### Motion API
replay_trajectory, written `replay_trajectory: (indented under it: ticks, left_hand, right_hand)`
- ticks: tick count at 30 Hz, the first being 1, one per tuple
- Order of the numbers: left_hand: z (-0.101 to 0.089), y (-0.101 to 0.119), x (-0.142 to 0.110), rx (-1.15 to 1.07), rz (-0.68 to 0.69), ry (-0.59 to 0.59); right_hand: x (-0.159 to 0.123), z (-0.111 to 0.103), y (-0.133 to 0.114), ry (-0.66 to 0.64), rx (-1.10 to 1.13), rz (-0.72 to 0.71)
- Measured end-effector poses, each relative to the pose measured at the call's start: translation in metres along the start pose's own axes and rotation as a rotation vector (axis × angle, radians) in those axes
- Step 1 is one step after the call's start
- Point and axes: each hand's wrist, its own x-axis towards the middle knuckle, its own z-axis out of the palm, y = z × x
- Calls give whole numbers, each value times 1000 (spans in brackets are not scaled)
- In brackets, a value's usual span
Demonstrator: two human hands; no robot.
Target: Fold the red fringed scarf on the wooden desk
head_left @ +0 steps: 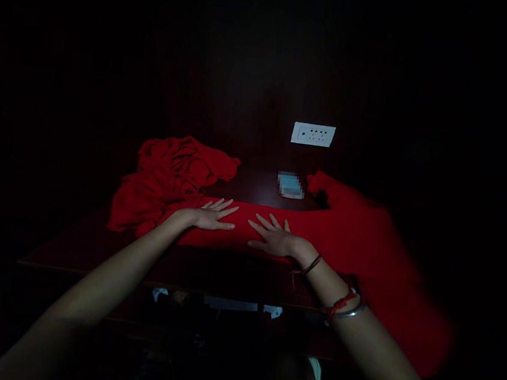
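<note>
A long piece of red cloth point(322, 227) lies across the dark table, smoothed into a flat band in the middle. On its left end it is gathered into a crumpled heap point(169, 172). Toward the right it widens and hangs over the front edge. My left hand point(212, 215) rests palm down on the flat band near the heap, fingers spread. Opposite it, my right hand point(273, 237) also lies flat on the cloth with its fingers apart. A small gap of cloth separates the two hands. Neither hand grips anything.
A blurred, pale rectangular object point(290, 185) lies on the table point(254, 184) behind the cloth. On the wall above is a white socket panel point(313, 134). Below the tabletop, pale items point(230, 303) show in an opening. The surroundings are very dark.
</note>
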Motion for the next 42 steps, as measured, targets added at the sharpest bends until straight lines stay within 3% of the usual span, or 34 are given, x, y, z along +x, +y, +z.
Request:
replay_trajectory:
  ticks: [2,6,9,14,18,22,28,33,38,42]
  left_hand:
    - [1,0,-1,4,16,9]
    - [9,-6,-7,56,90,138]
    - [18,-17,-16,111,209,246]
    - [18,-32,-26,164,316,279]
    - [10,-15,-31,230,337,320]
    - [15,11,-38,192,250,430]
    - [38,6,-48,136,167,275]
    - [30,4,-53,105,173,213]
    - [25,3,-47,89,124,356]
    - [32,-13,-41,98,81,296]
  right_hand:
    - [1,3,4,-100,-20,70]
    - [0,5,6,-121,-38,65]
    - [-4,8,7,-67,-48,49]
    - [-13,14,7,78,-100,-4]
    - [-16,9,2,84,-98,2]
    - [-20,4,-1,172,-89,22]
    - [-30,18,14,134,-97,160]
    - [-31,15,17,101,-83,161]
    - [-27,10,19,192,-98,173]
    - [-27,16,28,151,-112,219]
